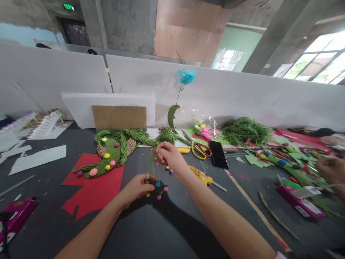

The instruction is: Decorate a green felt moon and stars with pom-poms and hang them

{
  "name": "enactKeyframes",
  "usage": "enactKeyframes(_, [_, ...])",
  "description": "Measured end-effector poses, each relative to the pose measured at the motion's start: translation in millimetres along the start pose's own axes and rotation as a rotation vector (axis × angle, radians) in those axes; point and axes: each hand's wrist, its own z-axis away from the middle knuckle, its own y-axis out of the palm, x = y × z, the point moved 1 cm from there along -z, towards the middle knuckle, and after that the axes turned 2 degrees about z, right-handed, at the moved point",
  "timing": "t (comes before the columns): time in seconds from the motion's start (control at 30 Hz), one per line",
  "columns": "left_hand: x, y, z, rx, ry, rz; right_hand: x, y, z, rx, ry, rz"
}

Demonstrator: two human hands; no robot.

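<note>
Nearest, on the dark table (134, 233), the two hands work at the middle, the right farther off than the left. The left hand (140, 189) holds a small green piece (161, 189) in a narrow pinch; blue, pink, purple and yellow pompoms dot this piece, which lies at the fingertips, above the table. The right hand (169, 157) bends its fingers toward a small blurred cluster; whether they grip it cannot be told. Faint strands show between the hands. To either side are a purple box at left (20, 216) and another purple box at right (302, 204), with a twig (277, 217) beside the latter. Left of the hands, a green crescent (107, 164) with pompoms and yarn rests partly over red felt (90, 194). To the right lie a yellow glue gun (201, 175), a black phone (218, 154) and, just beside it, scissors (199, 153); at the far right is a co-worker's hand (330, 169). Behind these stand a brown board (120, 118), a second crescent (171, 116) below a blue flower (186, 76), and a yarn heap (245, 131). White panels (229, 86) rise beyond, before a concrete wall (129, 27) and a window (319, 57).
</note>
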Motion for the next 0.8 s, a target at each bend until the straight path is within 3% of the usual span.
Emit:
enactKeyframes(0.17, [-1,1,-1,-0.051,-0.029,-0.037,-6,-13,-10,-0.130,-0.056,0.143])
enactKeyframes(0.47, [5,-7,-8,-0.259,0.076,-0.175,-9,-40,1,-0.124,-0.134,0.595])
enactKeyframes(0.63, [1,-16,-8,-0.379,0.130,-0.198,-12,-49,20,0.077,-0.112,0.876])
enactKeyframes(0.8, [-11,-21,-1,-0.409,0.159,-0.120,-24,-28,35,0.238,-0.112,1.068])
